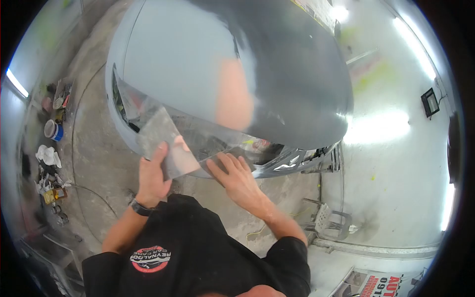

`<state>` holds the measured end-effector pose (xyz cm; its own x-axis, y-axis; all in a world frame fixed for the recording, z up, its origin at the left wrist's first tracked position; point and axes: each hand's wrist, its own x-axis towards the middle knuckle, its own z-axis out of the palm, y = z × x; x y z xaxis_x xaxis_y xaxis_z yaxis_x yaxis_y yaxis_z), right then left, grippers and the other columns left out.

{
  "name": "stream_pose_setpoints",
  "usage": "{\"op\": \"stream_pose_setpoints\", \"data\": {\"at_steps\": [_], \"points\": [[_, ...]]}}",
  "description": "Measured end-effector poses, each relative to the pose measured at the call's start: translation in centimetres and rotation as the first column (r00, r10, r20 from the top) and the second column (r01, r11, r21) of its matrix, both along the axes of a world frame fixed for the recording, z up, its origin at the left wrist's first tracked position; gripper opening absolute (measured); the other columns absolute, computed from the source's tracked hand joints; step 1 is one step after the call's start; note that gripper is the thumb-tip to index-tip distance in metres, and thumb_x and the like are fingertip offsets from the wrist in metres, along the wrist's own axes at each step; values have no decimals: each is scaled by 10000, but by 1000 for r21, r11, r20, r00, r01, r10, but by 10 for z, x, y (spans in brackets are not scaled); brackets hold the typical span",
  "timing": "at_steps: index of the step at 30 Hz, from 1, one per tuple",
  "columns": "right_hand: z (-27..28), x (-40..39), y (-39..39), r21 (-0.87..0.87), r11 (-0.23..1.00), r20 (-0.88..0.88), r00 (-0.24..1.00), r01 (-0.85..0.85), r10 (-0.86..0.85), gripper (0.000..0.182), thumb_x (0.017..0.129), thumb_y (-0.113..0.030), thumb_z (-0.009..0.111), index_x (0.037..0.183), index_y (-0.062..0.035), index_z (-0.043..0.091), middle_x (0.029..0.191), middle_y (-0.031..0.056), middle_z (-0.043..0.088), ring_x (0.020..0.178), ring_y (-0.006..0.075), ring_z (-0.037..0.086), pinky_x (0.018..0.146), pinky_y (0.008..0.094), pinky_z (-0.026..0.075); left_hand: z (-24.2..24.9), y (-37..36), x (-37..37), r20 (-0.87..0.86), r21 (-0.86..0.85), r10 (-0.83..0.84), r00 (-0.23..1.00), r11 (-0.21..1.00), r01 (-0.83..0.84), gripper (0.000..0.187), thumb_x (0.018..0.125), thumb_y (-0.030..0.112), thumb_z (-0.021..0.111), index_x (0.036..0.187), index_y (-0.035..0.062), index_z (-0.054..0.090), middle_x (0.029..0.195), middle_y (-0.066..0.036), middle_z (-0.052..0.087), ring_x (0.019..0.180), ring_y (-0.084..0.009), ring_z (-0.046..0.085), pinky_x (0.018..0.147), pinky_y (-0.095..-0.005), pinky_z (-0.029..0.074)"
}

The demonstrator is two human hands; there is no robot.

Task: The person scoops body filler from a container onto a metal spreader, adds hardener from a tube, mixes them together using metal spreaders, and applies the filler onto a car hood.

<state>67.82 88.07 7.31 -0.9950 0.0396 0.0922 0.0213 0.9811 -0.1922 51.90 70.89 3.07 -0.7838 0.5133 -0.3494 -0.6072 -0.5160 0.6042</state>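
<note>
My left hand (155,177), with a dark watch on the wrist, grips the lower left edge of a translucent sheet (173,143), thumb on top. The sheet is tilted over the near edge of a grey car body (173,54). To the right, my right hand (237,183) has its fingers stretched out over a thin, see-through film beside the sheet's lower right corner; its fingertips touch or nearly touch it. More clear film covers the long opening along the car's edge. Pinkish reflections show on the sheet and the bodywork.
Tubs, rags and cans, with a blue-and-white bucket (53,130), stand on the floor at left. A hose (75,128) curves across the concrete. At right are a plastic chair (324,220), a wall lamp (430,103) and a printed sign (386,286).
</note>
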Motion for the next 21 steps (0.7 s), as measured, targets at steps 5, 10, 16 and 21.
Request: {"op": "stream_pose_setpoints", "data": {"at_steps": [5,10,16,21], "points": [[54,-60,74,365,908,-252,961,204,-115,558,872,7,546,1417,-105,568,1284,167,601,1173,366,584,976,481,453,9,-19,-21,-87,183,-2,996,983,18,268,1030,189,622,1232,13,644,1112,-69,709,982,-175,690,877,-359,570],[54,-144,144,384,889,-326,937,251,-124,591,896,36,508,1429,-209,574,1274,137,612,1159,350,609,988,508,446,-14,-20,-5,18,125,-30,999,992,27,282,999,176,679,1244,42,639,1148,-41,702,1006,-159,689,870,-346,569],[61,-167,148,438,875,-192,972,207,-134,563,905,18,531,1409,-226,588,1283,129,605,1168,354,615,1002,567,427,-22,-24,-4,50,88,-37,998,996,33,276,996,159,681,1243,43,638,1149,-38,700,1008,-159,688,865,-344,567],[49,-136,140,450,883,-157,985,136,-72,546,879,-48,611,1393,-233,600,1270,103,604,1186,315,593,959,532,436,-20,-19,-7,18,103,-41,999,994,39,259,1001,152,674,1231,37,644,1150,-41,702,1011,-161,689,864,-348,570]]}}
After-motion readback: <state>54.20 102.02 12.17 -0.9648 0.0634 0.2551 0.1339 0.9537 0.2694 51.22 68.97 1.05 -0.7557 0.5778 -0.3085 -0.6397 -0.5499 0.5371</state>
